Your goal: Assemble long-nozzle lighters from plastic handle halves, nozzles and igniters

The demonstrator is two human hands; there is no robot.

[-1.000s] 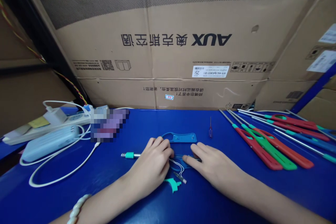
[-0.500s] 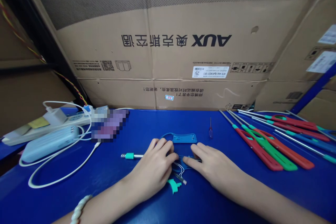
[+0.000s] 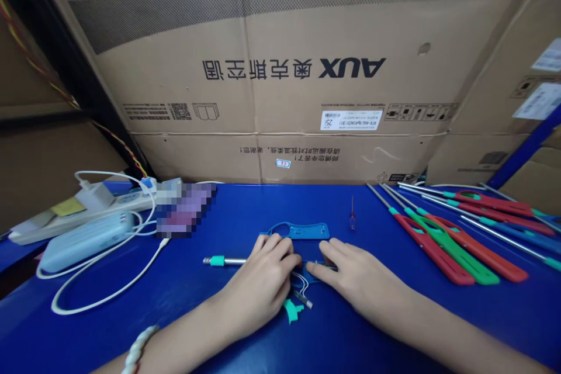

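Observation:
An opened long-nosed lighter lies between my hands; its metal tube (image 3: 235, 261) with a green collar points left. My left hand (image 3: 266, 280) curls over the part where the tube meets the blue handle half (image 3: 312, 281), fingertips pressed down and mostly hidden. At the handle's other end, my right hand (image 3: 350, 272) holds with bent thumb and fingers. White wires run between the hands to a small grey igniter piece (image 3: 303, 299). Close to my left wrist rests a green trigger (image 3: 293, 311). The other blue handle shell (image 3: 310, 231) lies just beyond my fingers.
A small screwdriver (image 3: 353, 221) lies behind my right hand. Several whole lighters (image 3: 460, 248) are spread at the right. To the left are a power bank (image 3: 87, 241), a power strip (image 3: 39, 231), white cables and a blurred phone (image 3: 186, 210). Cardboard (image 3: 280, 23) stands behind the table.
My left hand has shifted slightly right along the lighter, showing a little more of the tube. My right hand stays nearly in place.

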